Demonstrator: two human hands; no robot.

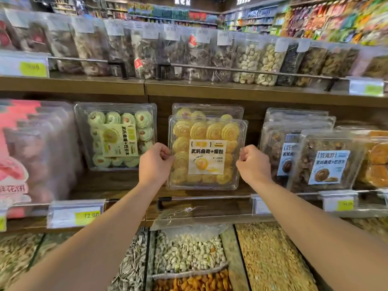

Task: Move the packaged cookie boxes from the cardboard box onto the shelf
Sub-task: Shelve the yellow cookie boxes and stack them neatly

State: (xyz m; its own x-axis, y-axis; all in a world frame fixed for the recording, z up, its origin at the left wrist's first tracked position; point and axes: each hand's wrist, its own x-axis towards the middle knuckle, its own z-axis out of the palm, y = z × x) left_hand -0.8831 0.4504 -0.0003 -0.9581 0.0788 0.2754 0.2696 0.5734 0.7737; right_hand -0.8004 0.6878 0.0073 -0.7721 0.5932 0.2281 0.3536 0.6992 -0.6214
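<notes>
Both forearms reach out over the bulk nut bins (189, 250). Left hand (154, 162) and right hand (254, 162) each pinch a side edge of the yellow cookie box (206, 152), fingers curled. The box stands upright between them, label facing me, roughly square so no clear long axis, just in front of a second yellow box (207, 111) on the shelf (117, 185). Placing step, likely near done; next calls for seating it flush behind the rail (210, 198), then letting go. Green cookie box (115, 135) sits beyond the left hand, brown ones (327, 160) beyond the right. Cardboard box not in view.
</notes>
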